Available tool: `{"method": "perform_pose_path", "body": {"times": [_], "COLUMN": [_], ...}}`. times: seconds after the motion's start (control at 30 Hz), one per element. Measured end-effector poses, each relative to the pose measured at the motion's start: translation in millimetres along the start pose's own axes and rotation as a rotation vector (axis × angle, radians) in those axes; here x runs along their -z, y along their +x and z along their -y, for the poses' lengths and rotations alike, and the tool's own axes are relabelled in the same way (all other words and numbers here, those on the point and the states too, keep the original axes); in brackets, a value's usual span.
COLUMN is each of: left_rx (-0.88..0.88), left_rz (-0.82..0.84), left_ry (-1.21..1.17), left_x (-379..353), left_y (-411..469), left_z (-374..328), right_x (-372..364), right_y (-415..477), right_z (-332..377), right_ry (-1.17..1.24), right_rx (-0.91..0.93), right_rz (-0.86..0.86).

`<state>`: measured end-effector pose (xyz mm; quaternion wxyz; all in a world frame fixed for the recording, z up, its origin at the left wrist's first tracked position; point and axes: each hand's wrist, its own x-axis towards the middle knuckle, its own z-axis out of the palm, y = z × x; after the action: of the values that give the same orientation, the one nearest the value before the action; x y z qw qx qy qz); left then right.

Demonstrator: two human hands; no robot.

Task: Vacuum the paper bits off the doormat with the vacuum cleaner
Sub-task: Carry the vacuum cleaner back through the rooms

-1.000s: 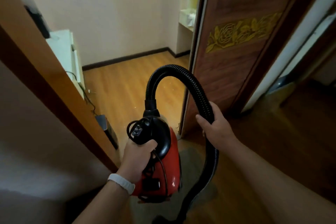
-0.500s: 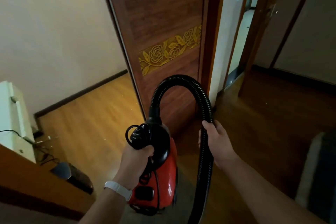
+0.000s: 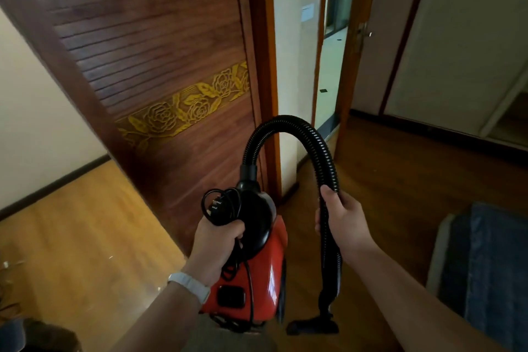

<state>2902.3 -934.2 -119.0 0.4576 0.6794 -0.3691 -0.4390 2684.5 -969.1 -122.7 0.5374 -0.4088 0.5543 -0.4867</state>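
Note:
I carry a red and black vacuum cleaner (image 3: pixel 264 274) off the floor. My left hand (image 3: pixel 218 240) grips its black top handle together with the coiled power cord and plug (image 3: pixel 218 204). A ribbed black hose (image 3: pixel 288 123) arches up from the body and drops to the right, where my right hand (image 3: pixel 341 223) grips it. Below that hand the hose ends in a black floor nozzle (image 3: pixel 313 326) hanging near the floor. A dull grey-brown patch, maybe the doormat (image 3: pixel 234 340), shows under the cleaner at the bottom edge. No paper bits can be made out on it.
A dark wooden door (image 3: pixel 160 66) with a gold carved rose band stands open just ahead on the left. Beyond it is a lit doorway (image 3: pixel 328 71). Wooden floor (image 3: pixel 71 237) spreads left and right. A blue-grey cushioned piece (image 3: pixel 491 271) sits at the right edge.
My view has swung right, from the side room to the carved door and the lit doorway. Both hands keep their grips. The floor nozzle has come into view below my right hand.

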Motion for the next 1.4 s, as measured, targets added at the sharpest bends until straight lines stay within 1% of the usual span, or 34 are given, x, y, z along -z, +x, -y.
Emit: {"method": "perform_pose_path", "body": {"times": [0.13, 0.27, 0.4, 0.53, 0.7, 0.8, 0.87, 1.0, 1.1, 1.2, 1.4], "left_rx": [-0.035, -0.062, -0.096, -0.094, -0.088, -0.126, -0.154, -0.173, -0.181, -0.182, -0.225], "left_rz": [0.077, 0.156, 0.282, 0.394, 0.549, 0.587, 0.654, 0.694, 0.733, 0.765, 0.704], "left_ry": [-0.005, -0.019, -0.014, -0.032, 0.038, 0.092, 0.111, 0.14, 0.153, 0.172, 0.222], "left_x": [-49, -101, -163, -228, -303, -347, -373, -427, -469, -515, -614], "left_y": [41, 96, 162, 247, 338, 378, 398, 436, 451, 468, 494], "left_z": [-19, -37, -54, -75, -110, -131, -144, -168, -185, -201, -238], "right_x": [37, 69, 100, 123, 148, 165, 177, 204, 231, 264, 341], "right_y": [43, 93, 157, 231, 311, 345, 364, 404, 438, 477, 567], "right_z": [16, 28, 33, 38, 63, 77, 86, 98, 100, 99, 102], "right_ry": [-0.051, -0.103, -0.106, -0.121, -0.166, -0.171, -0.159, -0.095, -0.076, -0.003, 0.09], "right_rx": [0.064, 0.086, 0.072, 0.034, 0.006, 0.008, 0.013, 0.034, 0.044, 0.044, 0.049], "right_rz": [-0.086, -0.17, -0.279, -0.408, -0.567, -0.661, -0.711, -0.748, -0.786, -0.816, -0.752]}}
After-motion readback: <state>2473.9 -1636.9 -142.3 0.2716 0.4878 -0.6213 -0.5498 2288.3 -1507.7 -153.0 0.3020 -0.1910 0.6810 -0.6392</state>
